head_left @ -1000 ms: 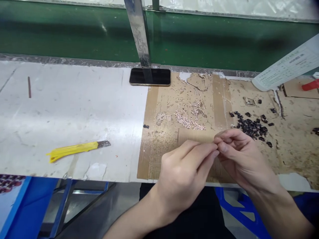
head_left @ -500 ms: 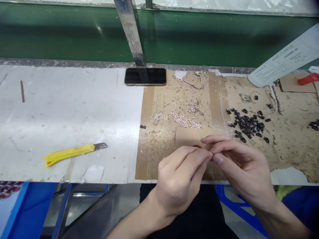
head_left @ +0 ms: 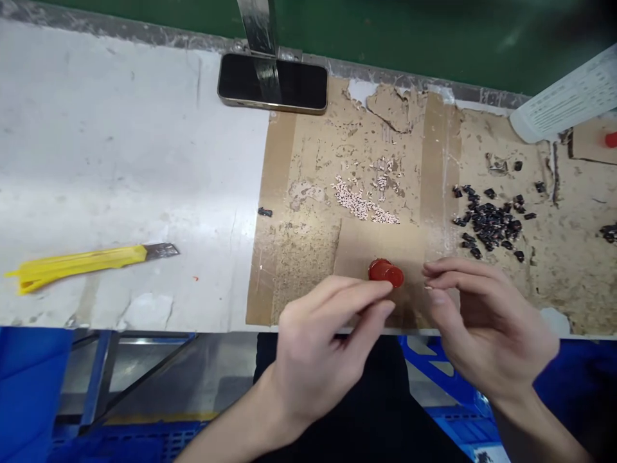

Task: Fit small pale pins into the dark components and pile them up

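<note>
My left hand [head_left: 332,334] is beside a small round red piece [head_left: 385,272] on the cardboard [head_left: 308,270]. Its index fingertip overlaps the red piece's lower edge; whether they touch I cannot tell. Thumb and index stand apart, with nothing visible between them. To the right, my right hand [head_left: 486,315] pinches a tiny copper-coloured piece [head_left: 428,287] between thumb and fingertips. Beyond the hands lies a scatter of tiny copper-coloured pieces [head_left: 361,204]. A pile of small black parts [head_left: 491,224] is above my right hand.
A phone [head_left: 272,83] lies at the foot of a metal post [head_left: 258,26]. On the left is a yellow utility knife [head_left: 91,263] with its blade out. A white bottle [head_left: 563,96] leans in at the upper right, and one black part [head_left: 265,211] sits alone.
My hands have come apart, the left one moving left and the right one right. The red piece between them now shows. The whole view has tilted downward.
</note>
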`<state>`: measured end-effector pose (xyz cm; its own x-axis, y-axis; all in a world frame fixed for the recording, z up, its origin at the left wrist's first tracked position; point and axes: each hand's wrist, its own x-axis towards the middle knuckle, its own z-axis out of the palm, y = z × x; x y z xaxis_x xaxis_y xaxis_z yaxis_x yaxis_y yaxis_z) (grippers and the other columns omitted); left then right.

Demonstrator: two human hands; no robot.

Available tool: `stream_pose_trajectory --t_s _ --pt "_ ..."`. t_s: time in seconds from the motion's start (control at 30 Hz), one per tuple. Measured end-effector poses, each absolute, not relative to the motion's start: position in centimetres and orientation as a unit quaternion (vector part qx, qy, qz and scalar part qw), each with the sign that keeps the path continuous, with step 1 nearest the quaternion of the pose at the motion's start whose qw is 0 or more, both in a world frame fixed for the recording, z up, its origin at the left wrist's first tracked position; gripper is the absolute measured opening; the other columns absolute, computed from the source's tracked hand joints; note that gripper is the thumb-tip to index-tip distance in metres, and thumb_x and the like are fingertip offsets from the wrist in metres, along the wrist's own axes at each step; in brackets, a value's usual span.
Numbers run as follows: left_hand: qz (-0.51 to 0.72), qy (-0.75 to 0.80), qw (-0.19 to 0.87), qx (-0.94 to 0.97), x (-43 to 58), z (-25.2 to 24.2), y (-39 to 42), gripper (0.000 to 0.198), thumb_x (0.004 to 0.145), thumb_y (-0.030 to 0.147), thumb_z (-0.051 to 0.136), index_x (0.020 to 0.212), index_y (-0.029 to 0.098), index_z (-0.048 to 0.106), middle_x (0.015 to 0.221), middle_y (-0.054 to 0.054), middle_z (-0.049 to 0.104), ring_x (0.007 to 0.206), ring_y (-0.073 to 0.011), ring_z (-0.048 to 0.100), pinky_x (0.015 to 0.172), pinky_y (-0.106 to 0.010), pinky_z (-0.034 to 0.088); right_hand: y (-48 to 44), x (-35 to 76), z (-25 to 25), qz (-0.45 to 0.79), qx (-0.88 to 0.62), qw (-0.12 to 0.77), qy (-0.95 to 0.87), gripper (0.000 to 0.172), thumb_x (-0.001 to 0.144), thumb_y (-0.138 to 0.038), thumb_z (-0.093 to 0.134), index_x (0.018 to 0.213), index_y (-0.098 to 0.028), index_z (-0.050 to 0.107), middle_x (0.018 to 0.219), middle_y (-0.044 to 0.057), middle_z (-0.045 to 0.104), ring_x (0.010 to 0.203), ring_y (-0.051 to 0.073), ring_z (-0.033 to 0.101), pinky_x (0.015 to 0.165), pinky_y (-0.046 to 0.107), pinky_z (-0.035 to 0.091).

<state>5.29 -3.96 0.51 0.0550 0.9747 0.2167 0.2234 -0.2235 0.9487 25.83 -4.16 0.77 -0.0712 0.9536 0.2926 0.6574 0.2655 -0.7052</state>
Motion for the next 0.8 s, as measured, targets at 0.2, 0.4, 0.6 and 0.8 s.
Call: stream_pose_trajectory --t_s 0.2,0.4,0.6,0.8 --pt "0.467 0.514 0.455 0.558 4.0 0.1 -4.3 0.03 0.098 0.005 0.064 0.12 0.02 0.078 0.11 -0.003 0.072 0.089 -0.0101 0.078 0.084 -0.019 0.066 -3.6 26.1 -0.1 0.073 -0.519 0.277 -0.805 0.028 0.089 -0.005 0.073 0.108 -0.026 0.067 0.115 0.009 0.075 0.101 0.025 0.074 0.088 0.042 0.06" --pt "0.463 0.529 0.445 0.554 3.7 0.2 -4.5 0.033 0.097 0.001 0.064 0.119 0.021 0.079 0.109 -0.001 0.071 0.09 -0.0077 0.075 0.082 -0.016 0.064 -3.1 25.8 -0.3 0.036 -0.492 0.262 -0.829 0.027 0.088 -0.003 0.075 0.105 -0.022 0.067 0.113 0.01 0.076 0.099 0.024 0.075 0.087 0.039 0.061" --pt "0.471 0.525 0.56 0.435 4.2 1.2 -3.7 0.023 0.093 0.005 0.072 0.104 0.023 0.08 0.097 0.004 0.079 0.087 -0.0065 0.075 0.081 -0.011 0.061 -3.4 25.7 0.5 0.101 -0.508 0.309 -0.798 0.023 0.086 -0.002 0.076 0.101 -0.018 0.07 0.115 0.01 0.075 0.105 0.021 0.072 0.095 0.036 0.058" --pt "0.42 0.384 0.805 0.166 5.4 1.4 -2.4 0.011 0.089 0.01 0.081 0.091 0.021 0.083 0.079 0.004 0.081 0.071 -0.0054 0.075 0.071 -0.011 0.063 -4.0 24.4 2.4 0.363 -0.537 0.42 -0.635 0.019 0.096 -0.004 0.064 0.099 -0.022 0.068 0.111 0.002 0.074 0.104 0.014 0.073 0.093 0.025 0.061"
